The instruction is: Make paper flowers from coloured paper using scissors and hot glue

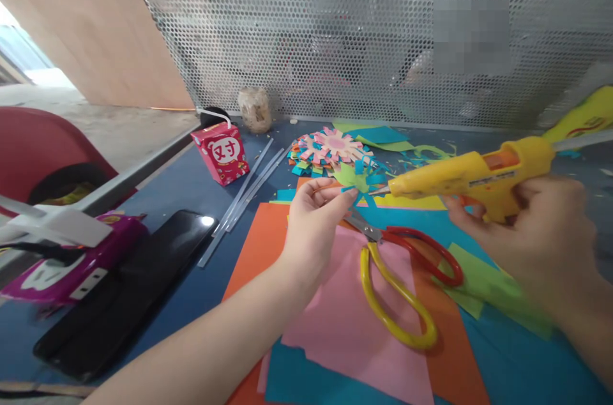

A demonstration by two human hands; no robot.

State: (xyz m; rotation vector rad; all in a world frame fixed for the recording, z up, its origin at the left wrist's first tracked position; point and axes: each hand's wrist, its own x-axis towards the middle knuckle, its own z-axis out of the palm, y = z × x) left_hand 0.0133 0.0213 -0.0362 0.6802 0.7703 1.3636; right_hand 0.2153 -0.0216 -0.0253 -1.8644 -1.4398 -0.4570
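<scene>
Between the thumb and fingers of my left hand [318,220] is a small paper flower [363,179], green in the middle with blue fringed strips. My right hand [536,232] is closed around the handle of a yellow glue gun [460,175], a finger at its trigger. The gun's metal tip reaches the flower; whether it touches the paper I cannot tell. Below my hands, scissors [371,232] with one red and one yellow handle lie on pink paper [354,309]. Behind the flower sits a pile of fringed paper flowers [332,146] in several colours.
Clear glue sticks [249,194] lie left of my left hand. Beyond them stands a red drink carton [223,152] with a straw, near a jar [255,110]. A black phone [129,290] and a purple power strip [81,258] are at the left. A perforated metal panel [297,28] borders the back.
</scene>
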